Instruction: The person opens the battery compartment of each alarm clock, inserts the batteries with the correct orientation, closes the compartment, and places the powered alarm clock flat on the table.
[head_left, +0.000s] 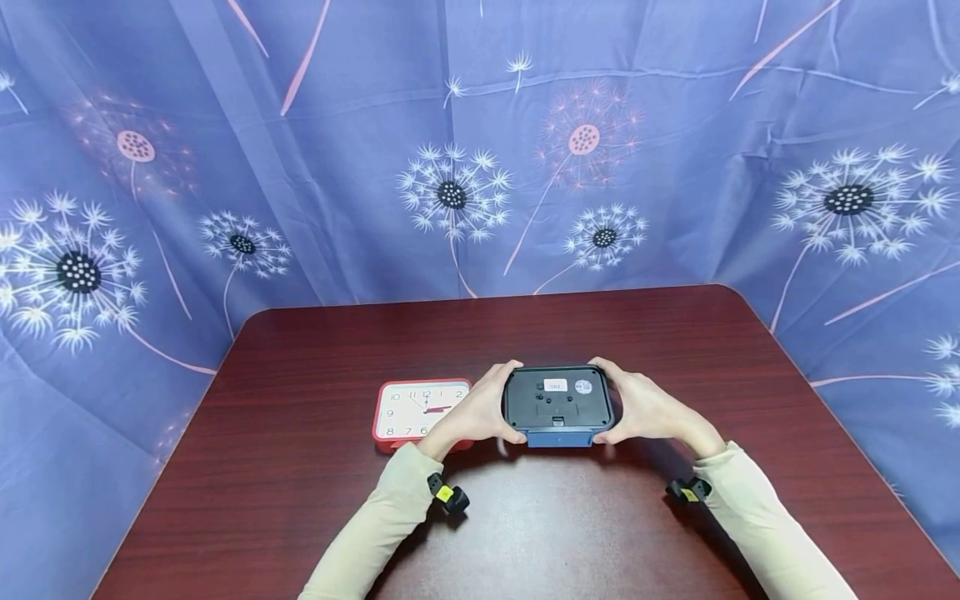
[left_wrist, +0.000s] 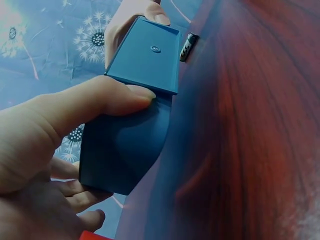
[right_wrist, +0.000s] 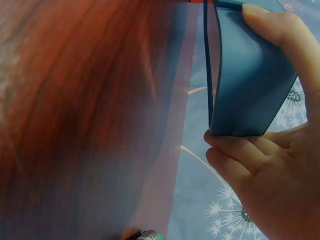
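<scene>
Both hands hold a blue alarm clock point(head_left: 558, 398) upright over the middle of the table, its black back with small knobs and stickers facing the head camera. The left hand point(head_left: 486, 408) grips one end, with its thumb point(left_wrist: 125, 97) along the blue base and its fingers at the top edge. At the other end the right hand point(head_left: 641, 406) grips it the same way, thumb low and fingers point(right_wrist: 245, 150) at the top. The clock's front is turned away in the head view. Close beside the left hand, a red alarm clock point(head_left: 412, 408) lies face up, partly covered by that wrist.
A small battery point(left_wrist: 188, 47) lies on the table beyond the blue clock in the left wrist view. A similar battery point(right_wrist: 150, 235) shows at the bottom of the right wrist view. Behind the dark red wooden table point(head_left: 300, 350) hangs a blue dandelion-print curtain point(head_left: 360, 167).
</scene>
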